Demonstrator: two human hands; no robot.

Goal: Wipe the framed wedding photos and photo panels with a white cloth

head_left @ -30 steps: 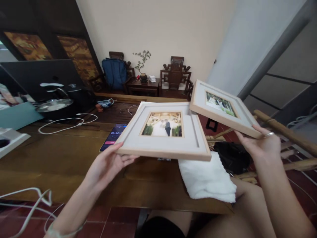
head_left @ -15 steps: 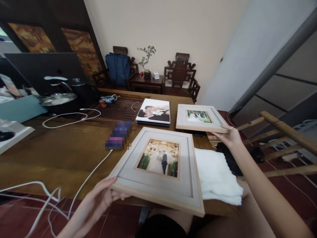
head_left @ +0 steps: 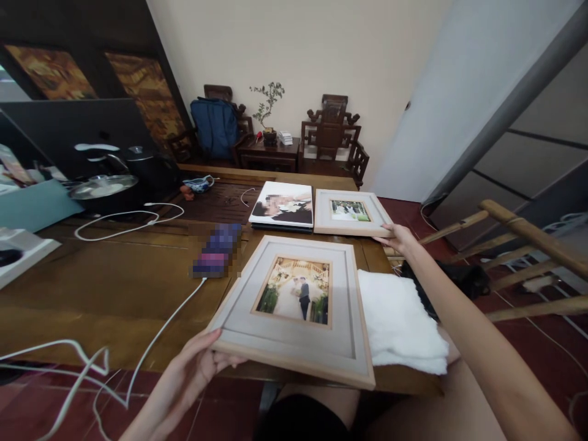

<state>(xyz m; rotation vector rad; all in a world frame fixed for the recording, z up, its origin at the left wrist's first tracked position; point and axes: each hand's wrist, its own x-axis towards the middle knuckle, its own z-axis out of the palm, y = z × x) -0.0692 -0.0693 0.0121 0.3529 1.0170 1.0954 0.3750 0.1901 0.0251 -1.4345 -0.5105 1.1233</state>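
Observation:
My left hand (head_left: 195, 367) grips the near left corner of a large light-wood picture frame (head_left: 294, 309) with a wedding photo, held over the near edge of the wooden table (head_left: 114, 288). My right hand (head_left: 399, 236) reaches far right and holds the near right corner of a smaller matching frame (head_left: 350, 212), which lies flat on the table beside a photo book (head_left: 282, 205). A folded white towel (head_left: 399, 324) lies at the table's near right corner, just right of the large frame.
A phone (head_left: 215, 251) with a white cable lies mid-table. Pots (head_left: 110, 184), a teal box and more white cables sit at the left. A bamboo chair frame (head_left: 528, 245) stands at the right. Dark wooden chairs and a small plant stand by the far wall.
My right hand has carried the smaller frame down and leftward onto the table next to the photo book. The large frame has dropped lower and nearer to me.

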